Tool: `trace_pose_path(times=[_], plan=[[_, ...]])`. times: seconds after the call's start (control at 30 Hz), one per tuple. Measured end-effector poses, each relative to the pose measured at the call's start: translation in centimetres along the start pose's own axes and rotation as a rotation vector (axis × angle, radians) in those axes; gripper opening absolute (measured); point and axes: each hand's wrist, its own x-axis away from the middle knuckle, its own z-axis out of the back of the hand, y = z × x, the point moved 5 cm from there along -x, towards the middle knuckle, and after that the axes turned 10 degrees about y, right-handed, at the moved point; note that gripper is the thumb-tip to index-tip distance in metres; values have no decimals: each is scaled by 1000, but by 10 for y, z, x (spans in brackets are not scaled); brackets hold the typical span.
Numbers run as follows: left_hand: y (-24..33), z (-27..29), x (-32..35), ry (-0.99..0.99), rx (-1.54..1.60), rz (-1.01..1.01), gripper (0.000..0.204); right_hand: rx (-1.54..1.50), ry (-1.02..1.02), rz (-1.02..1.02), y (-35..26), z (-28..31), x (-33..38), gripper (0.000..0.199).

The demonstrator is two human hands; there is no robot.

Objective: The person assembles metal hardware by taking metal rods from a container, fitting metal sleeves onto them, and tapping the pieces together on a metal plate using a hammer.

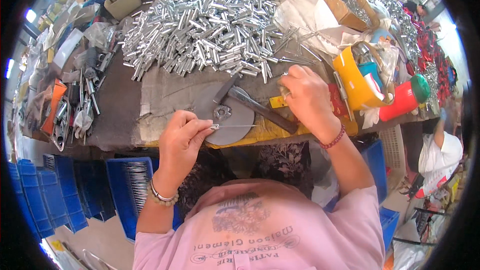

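Pink shirt [260, 240] lowest in the head view, forearms rising from it. Left hand [182, 137] closed in a pinch on a thin metal pin [235, 126], held level over a round grey disc [231, 115] at the table's near edge. Right hand [306, 97] curled, fingertips down among loose pins [300, 45]; cannot tell whether anything is gripped. Hammer [260, 107] lying across the disc, between both hands. Huge heap of short metal tubes [205, 27] piled beyond, apparently unworked. Blue crate [131, 185] below the table showing some long thin pieces. Judging by that heap, most of the work left to do, only one piece in hand now.
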Motion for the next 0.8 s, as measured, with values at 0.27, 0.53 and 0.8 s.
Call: trace_pose_path(times=[0.27, 0.53, 0.8], plan=[[4, -6, 2, -17, -19, -51, 16, 3, -122, -64, -5, 4, 4, 29], [7, 6, 8, 16, -81, -23, 15, -428, -47, 204, -108, -11, 0, 19], [0, -4, 7, 29, -107, -130, 16, -675, -43, 115, -134, -22, 3, 41]])
